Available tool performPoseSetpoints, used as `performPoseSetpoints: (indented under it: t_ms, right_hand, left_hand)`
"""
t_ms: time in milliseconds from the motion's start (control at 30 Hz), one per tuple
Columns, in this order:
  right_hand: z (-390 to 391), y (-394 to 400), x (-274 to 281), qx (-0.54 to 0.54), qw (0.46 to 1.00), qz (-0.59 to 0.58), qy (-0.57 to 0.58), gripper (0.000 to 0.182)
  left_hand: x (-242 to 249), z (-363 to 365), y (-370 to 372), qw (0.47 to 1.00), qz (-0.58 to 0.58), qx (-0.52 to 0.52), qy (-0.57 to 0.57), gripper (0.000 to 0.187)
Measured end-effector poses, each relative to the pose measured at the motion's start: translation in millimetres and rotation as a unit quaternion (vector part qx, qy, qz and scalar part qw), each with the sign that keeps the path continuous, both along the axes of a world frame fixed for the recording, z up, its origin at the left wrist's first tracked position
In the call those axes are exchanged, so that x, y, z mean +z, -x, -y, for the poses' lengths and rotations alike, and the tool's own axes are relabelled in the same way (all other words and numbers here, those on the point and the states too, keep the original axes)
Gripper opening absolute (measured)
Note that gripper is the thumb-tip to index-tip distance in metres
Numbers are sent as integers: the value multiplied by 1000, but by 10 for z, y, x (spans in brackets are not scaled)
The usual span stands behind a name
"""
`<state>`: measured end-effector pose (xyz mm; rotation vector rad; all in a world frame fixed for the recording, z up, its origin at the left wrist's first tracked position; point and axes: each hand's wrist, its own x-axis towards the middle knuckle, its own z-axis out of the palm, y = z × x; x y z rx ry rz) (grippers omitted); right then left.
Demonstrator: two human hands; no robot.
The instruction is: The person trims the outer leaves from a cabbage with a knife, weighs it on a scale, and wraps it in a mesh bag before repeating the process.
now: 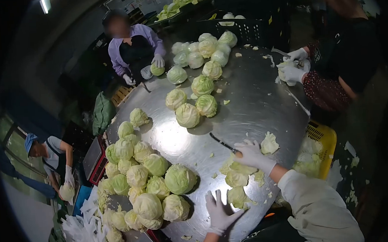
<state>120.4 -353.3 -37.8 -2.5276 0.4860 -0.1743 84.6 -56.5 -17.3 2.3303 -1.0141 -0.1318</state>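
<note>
My right hand (253,156), in a white glove, holds a knife (222,142) by its wooden handle, the dark curved blade pointing up and left over the metal table (246,100). Loose cabbage leaves (236,177) lie below and beside that hand, with another leaf (269,143) to its right. Nearer the front edge, my gloved left hand (220,213) has its fingers spread and holds nothing. Left of it are a whole cabbage (180,179) and another cabbage (175,207), at the side of a large pile.
More cabbages (188,115) stand mid-table and farther back. Co-workers stand at the far left, behind the table and at the right, where gloved hands (295,72) hold a cabbage. A yellow crate (328,144) with leaves is at the right edge; a red scale (95,160) is left.
</note>
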Motion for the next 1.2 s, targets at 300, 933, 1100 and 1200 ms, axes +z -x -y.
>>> performPoseSetpoints:
  t_ms: [300, 933, 1100, 1200]
  right_hand:
    - [524, 1019, -331, -49, 998, 34, -31, 45]
    - [786, 2342, -108, -291, 949, 72, -96, 28]
    - [711, 2048, -199, -249, 946, 152, -142, 47]
    - [582, 1818, 165, -181, 954, 120, -208, 50]
  left_hand:
    - [-494, 1462, 121, 989, 44, -73, -118, 120]
    - [-170, 2363, -3885, 982, 88, 168, 0, 130]
    - [-27, 2304, -3266, 968, 80, 236, -18, 121]
    - [-185, 1947, -2818, 979, -52, 164, 113, 121]
